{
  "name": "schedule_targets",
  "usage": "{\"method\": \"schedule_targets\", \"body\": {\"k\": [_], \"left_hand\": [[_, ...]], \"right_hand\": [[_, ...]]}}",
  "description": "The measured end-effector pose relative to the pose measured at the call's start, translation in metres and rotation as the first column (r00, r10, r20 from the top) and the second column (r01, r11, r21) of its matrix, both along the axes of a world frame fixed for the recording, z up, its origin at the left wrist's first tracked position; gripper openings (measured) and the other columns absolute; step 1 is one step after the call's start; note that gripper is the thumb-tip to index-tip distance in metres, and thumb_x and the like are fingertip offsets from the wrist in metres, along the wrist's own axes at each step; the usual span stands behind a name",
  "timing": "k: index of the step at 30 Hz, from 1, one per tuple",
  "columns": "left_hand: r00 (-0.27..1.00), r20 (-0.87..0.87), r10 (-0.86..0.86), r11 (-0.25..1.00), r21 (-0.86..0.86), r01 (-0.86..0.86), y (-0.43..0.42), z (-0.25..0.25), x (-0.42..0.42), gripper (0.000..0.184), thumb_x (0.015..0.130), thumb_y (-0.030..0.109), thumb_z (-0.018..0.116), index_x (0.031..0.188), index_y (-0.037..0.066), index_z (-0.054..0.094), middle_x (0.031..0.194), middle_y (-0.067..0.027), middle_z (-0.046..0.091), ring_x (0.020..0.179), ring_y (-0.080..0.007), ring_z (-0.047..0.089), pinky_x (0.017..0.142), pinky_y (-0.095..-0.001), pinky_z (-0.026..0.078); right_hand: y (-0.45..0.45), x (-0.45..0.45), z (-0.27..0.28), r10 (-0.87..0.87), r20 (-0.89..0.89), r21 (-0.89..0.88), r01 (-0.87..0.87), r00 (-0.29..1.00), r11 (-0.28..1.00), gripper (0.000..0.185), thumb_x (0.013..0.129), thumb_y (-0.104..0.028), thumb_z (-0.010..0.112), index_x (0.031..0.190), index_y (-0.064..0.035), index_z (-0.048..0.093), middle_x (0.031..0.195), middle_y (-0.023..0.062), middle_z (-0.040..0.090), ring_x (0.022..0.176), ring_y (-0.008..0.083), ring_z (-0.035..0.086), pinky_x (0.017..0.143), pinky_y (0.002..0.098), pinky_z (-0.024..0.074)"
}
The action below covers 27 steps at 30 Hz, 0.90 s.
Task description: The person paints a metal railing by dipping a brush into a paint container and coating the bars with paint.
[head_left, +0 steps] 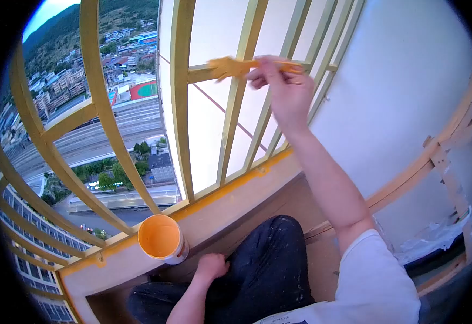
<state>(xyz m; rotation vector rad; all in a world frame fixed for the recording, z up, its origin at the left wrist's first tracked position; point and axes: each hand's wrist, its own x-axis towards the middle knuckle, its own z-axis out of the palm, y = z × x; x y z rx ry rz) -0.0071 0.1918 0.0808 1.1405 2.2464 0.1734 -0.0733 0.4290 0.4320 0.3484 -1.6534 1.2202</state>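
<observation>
1. The paint brush (228,68), coated in orange-yellow, is raised at the yellow railing (180,119), its bristle end pointing left across a crossbar; whether it touches the metal I cannot tell.
2. The right hand (290,94) grasps the brush by its handle, the arm stretched up and forward from a white sleeve (373,264).
3. Below, a white bucket (180,254) with orange paint (159,237) inside stands on the ledge (236,201), just beside the foot of the railing. Orange marks run along the ledge there.
4. The left hand (213,266) is curled closed, resting against the dark trousers (274,254), near the bucket.
5. To the right are a pale wall (403,92), a wooden frame (427,162) and crumpled plastic (436,243).
6. Past the bars, far below, lie railway tracks (133,129), buildings (58,92) and a wooded hillside (122,16).
</observation>
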Motion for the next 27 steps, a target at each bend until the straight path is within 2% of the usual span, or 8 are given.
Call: {"method": "schedule_targets", "body": {"k": [3, 7, 9, 13, 17, 19, 21, 27], "left_hand": [[0.999, -0.015, 0.046, 0.998, 0.043, -0.046, -0.005, -0.017, 0.0, 0.038, 0.09, 0.039, 0.058, 0.097, 0.004, 0.073, 0.101, -0.0199, 0.071, 0.098, -0.0352, 0.068, 0.087, -0.0465, 0.054], [1.0, 0.009, 0.023, 1.0, 0.004, -0.023, -0.004, -0.014, -0.002, 0.038, 0.09, 0.039, 0.057, 0.096, 0.005, 0.073, 0.1, -0.0199, 0.071, 0.097, -0.0362, 0.068, 0.086, -0.0469, 0.054], [1.0, -0.023, -0.013, 0.999, 0.032, 0.014, -0.003, -0.014, -0.001, 0.038, 0.09, 0.039, 0.057, 0.096, 0.005, 0.073, 0.1, -0.0199, 0.071, 0.096, -0.0369, 0.068, 0.086, -0.047, 0.054], [1.0, 0.029, 0.005, 1.0, -0.008, -0.004, -0.002, -0.006, -0.002, 0.038, 0.09, 0.038, 0.057, 0.097, 0.005, 0.073, 0.101, -0.02, 0.071, 0.097, -0.0367, 0.068, 0.086, -0.0469, 0.054], [1.0, -0.01, 0.0, 1.0, 0.027, 0.0, -0.004, -0.014, -0.002, 0.04, 0.09, 0.04, 0.058, 0.097, 0.004, 0.073, 0.101, -0.0196, 0.071, 0.097, -0.0367, 0.068, 0.085, -0.047, 0.054], [1.0, 0.006, 0.009, 0.999, 0.042, -0.01, -0.004, -0.015, 0.001, 0.04, 0.09, 0.04, 0.058, 0.097, 0.004, 0.073, 0.101, -0.0195, 0.071, 0.097, -0.0366, 0.068, 0.086, -0.047, 0.054], [1.0, 0.015, 0.02, 1.0, -0.004, -0.02, -0.002, -0.008, -0.001, 0.041, 0.089, 0.041, 0.058, 0.098, 0.003, 0.073, 0.101, -0.0196, 0.071, 0.097, -0.0366, 0.068, 0.086, -0.0468, 0.054], [1.0, 0.008, 0.001, 1.0, 0.018, -0.001, -0.003, -0.017, -0.002, 0.041, 0.089, 0.041, 0.059, 0.098, 0.003, 0.073, 0.101, -0.0198, 0.071, 0.097, -0.0364, 0.068, 0.086, -0.0469, 0.054]], "right_hand": [[0.004, 0.011, 0.002, -0.142, -0.054, 0.047, 0.145, 0.988, 0.988, 0.02, 0.098, -0.015, 0.062, 0.102, 0.0033, 0.07, 0.077, 0.0104, 0.071, 0.067, 0.0138, 0.067, 0.062, 0.0254, 0.057], [-0.007, 0.002, -0.004, 0.129, 0.058, -0.063, -0.125, 0.99, 0.99, 0.019, 0.097, -0.012, 0.062, 0.102, 0.0032, 0.071, 0.079, 0.0112, 0.071, 0.067, 0.0136, 0.068, 0.062, 0.0254, 0.0574], [0.005, 0.003, 0.005, -0.161, -0.121, 0.077, 0.171, 0.979, 0.982, 0.018, 0.097, -0.012, 0.062, 0.102, 0.0028, 0.071, 0.079, 0.0114, 0.071, 0.07, 0.0145, 0.069, 0.065, 0.0256, 0.0582], [-0.011, 0.008, 0.005, 0.04, 0.063, 0.124, -0.047, 0.997, 0.991, 0.016, 0.096, -0.011, 0.062, 0.101, 0.0007, 0.072, 0.084, 0.0107, 0.072, 0.074, 0.0137, 0.07, 0.069, 0.0261, 0.0596], [0.006, 0.01, 0.038, -0.185, -0.12, 0.247, 0.21, 0.975, 0.946, 0.016, 0.095, -0.012, 0.064, 0.1, 0.0012, 0.072, 0.082, 0.0088, 0.072, 0.076, 0.0142, 0.07, 0.07, 0.0269, 0.0599], [-0.001, 0.0, 0.045, -0.109, -0.055, 0.259, 0.12, 0.993, 0.958, 0.019, 0.095, -0.015, 0.064, 0.098, 0.0021, 0.071, 0.081, 0.0095, 0.072, 0.074, 0.0145, 0.07, 0.072, 0.0271, 0.0602], [-0.015, -0.01, 0.05, 0.071, 0.298, 0.282, -0.159, 0.952, 0.946, 0.022, 0.095, -0.018, 0.064, 0.096, 0.0028, 0.071, 0.081, 0.0105, 0.072, 0.072, 0.0143, 0.07, 0.069, 0.0266, 0.0597], [-0.019, -0.02, 0.068, 0.011, 0.238, 0.389, -0.106, 0.971, 0.915, 0.019, 0.094, -0.014, 0.06, 0.089, 0.0003, 0.073, 0.071, 0.0073, 0.069, 0.063, 0.0121, 0.067, 0.062, 0.0232, 0.055]]}}
